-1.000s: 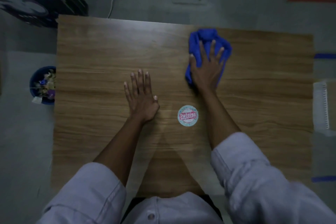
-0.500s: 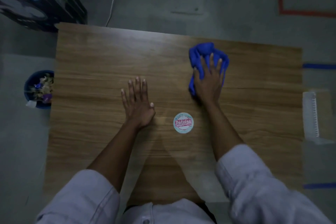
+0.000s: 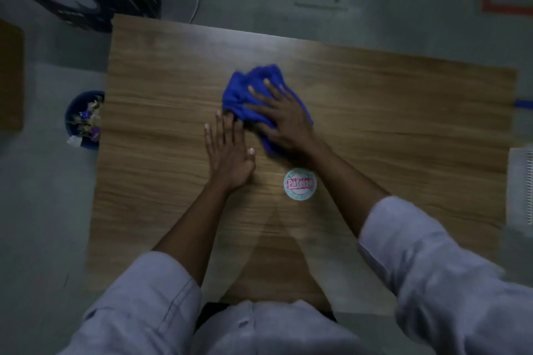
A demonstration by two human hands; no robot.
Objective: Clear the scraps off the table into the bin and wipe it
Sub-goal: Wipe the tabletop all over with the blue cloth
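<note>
Head | right hand (image 3: 284,117) spread on cloth (image 3: 245,89) | left hand (image 3: 229,158) flat | table (image 3: 403,124) edges distant

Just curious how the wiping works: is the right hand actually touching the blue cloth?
Touching. The head view shows the right hand spread flat on top of the blue cloth.

Right grip (image 3: 284,121) covers much of the blue cloth (image 3: 251,86), both blurred. Bin (image 3: 72,112) half hidden behind the counter (image 3: 403,124) edge, its scraps (image 3: 86,121) too small to name. White ribbed object (image 3: 520,184) cut off at right.
</note>
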